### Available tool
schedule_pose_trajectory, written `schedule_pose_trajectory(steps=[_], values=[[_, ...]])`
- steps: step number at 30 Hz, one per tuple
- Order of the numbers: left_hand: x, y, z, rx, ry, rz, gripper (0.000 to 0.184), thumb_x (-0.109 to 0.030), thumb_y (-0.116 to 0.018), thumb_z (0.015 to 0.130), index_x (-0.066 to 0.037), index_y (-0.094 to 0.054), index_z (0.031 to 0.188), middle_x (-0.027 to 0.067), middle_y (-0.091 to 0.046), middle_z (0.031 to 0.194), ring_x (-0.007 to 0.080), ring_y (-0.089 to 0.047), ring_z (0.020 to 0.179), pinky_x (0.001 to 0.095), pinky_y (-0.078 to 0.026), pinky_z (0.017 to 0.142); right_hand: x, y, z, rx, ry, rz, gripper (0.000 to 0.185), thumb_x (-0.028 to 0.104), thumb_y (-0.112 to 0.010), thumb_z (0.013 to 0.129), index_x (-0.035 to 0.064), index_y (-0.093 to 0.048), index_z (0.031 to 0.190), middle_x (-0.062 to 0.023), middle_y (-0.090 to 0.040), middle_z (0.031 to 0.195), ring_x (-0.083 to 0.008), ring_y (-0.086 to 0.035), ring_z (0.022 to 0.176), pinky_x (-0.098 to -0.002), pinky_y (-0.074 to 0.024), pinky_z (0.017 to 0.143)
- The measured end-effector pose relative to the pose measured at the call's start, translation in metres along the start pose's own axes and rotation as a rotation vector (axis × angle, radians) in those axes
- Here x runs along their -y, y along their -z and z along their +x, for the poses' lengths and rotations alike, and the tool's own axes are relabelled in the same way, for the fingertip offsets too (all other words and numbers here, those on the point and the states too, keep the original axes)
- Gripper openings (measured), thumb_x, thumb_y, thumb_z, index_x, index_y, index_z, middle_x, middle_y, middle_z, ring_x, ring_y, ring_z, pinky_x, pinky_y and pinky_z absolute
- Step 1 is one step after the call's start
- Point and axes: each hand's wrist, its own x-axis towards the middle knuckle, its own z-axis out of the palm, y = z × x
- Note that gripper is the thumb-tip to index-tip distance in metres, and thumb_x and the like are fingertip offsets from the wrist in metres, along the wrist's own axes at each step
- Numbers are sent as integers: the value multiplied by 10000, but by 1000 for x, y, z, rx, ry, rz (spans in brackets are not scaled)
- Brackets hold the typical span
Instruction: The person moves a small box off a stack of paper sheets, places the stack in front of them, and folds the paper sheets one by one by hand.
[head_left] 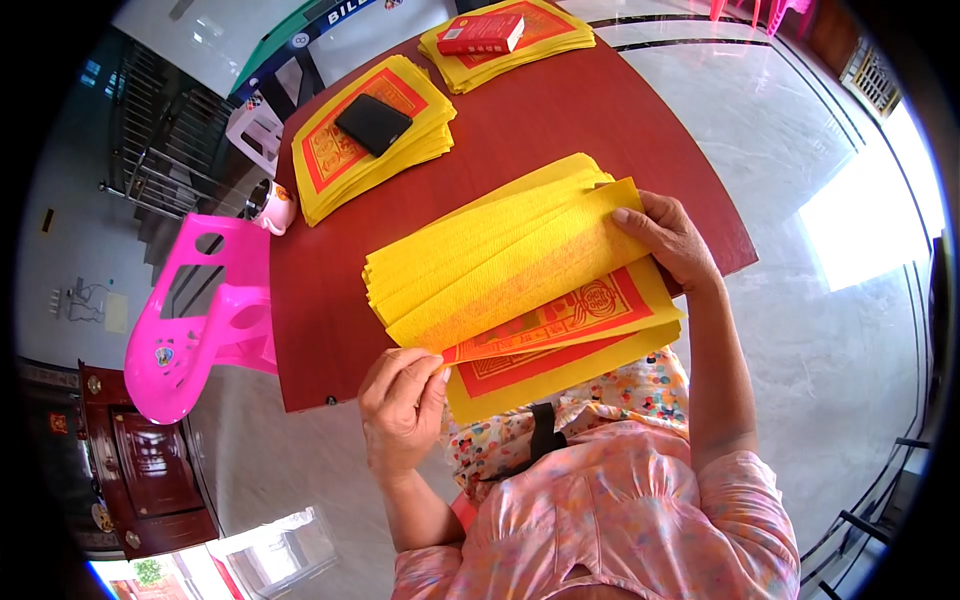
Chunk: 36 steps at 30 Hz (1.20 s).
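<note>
A stack of yellow joss paper with red and gold printed squares lies at the table's near edge. Its upper sheets are folded over, plain yellow side up, and fanned out in layers. My right hand grips the right end of the folded sheets, thumb on top and fingers underneath. My left hand pinches the near left corner of a printed sheet between thumb and fingertips. Below that sheet, another printed sheet extends past the table edge over my lap.
On the dark red table, a black phone rests on a second paper stack. A red box sits on a third stack. A pink mug stands at the left edge, beside a bright pink plastic chair.
</note>
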Motion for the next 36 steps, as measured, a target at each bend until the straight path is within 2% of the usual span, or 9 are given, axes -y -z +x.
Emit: schedule_pose_trajectory(steps=[8,12,14,16,20,21,24,28,36], values=[[5,-4,-4,-119,49,-3,93,30,-629,820,67,-627,905,157,-625,838,248,-600,740,306,-486,676,15,-4,-7,-72,-36,-19,443,344,-546,932,-61,-599,1106,-83,-656,967,-134,-607,868,-298,-491,793],[9,-7,-3,-203,-11,48,94,-12,-611,847,64,-628,900,162,-620,806,296,-599,705,345,-485,639,17,10,-1,87,-108,-167,392,285,-383,966,-3,-586,1138,-204,-544,1221,-319,-487,1165,-376,-357,1025],[14,-4,-6,-106,172,-11,176,-78,-659,824,33,-648,960,174,-621,905,311,-599,802,380,-492,720,-30,10,15,20,126,-89,457,351,-359,981,-12,-568,1164,-211,-573,1150,-301,-531,1094,-337,-381,978],[22,-11,-8,-206,102,5,106,-30,-559,901,75,-580,904,156,-579,811,288,-550,707,359,-466,663,-18,4,15,-5,148,-29,557,460,-365,978,-31,-592,1111,-189,-613,1045,-261,-563,1018,-334,-411,922],[10,-8,-8,-225,203,57,197,-104,-725,785,42,-671,906,178,-647,875,309,-612,800,384,-512,712,5,-3,-1,98,131,119,785,649,-270,940,-25,-607,1159,-161,-645,1062,-213,-595,996,-316,-451,907],[-2,-11,5,-300,31,101,104,-21,-662,839,73,-655,794,153,-635,722,283,-597,632,354,-498,580,5,-1,-2,99,146,66,844,707,-301,899,-23,-582,1215,-171,-636,1100,-239,-598,1027,-340,-460,922],[0,-12,4,-290,86,88,109,-39,-677,829,68,-659,812,159,-642,762,287,-602,671,363,-502,611,-6,1,5,137,184,44,911,757,-433,816,-52,-565,1213,-189,-632,1102,-265,-603,1027,-365,-477,893],[-1,-11,4,-265,133,67,111,-50,-680,830,60,-667,824,155,-647,777,287,-606,686,358,-504,632,0,0,2,173,170,-59,621,423,-744,766,-26,-593,1168,-116,-673,1033,-178,-635,953,-324,-494,846],[-3,-9,7,-416,-5,119,130,-79,-686,835,49,-678,857,156,-647,813,289,-609,723,363,-515,656,5,-2,0,228,85,110,415,195,-739,802,-23,-602,1127,-57,-688,972,-124,-645,841,-279,-515,779]])
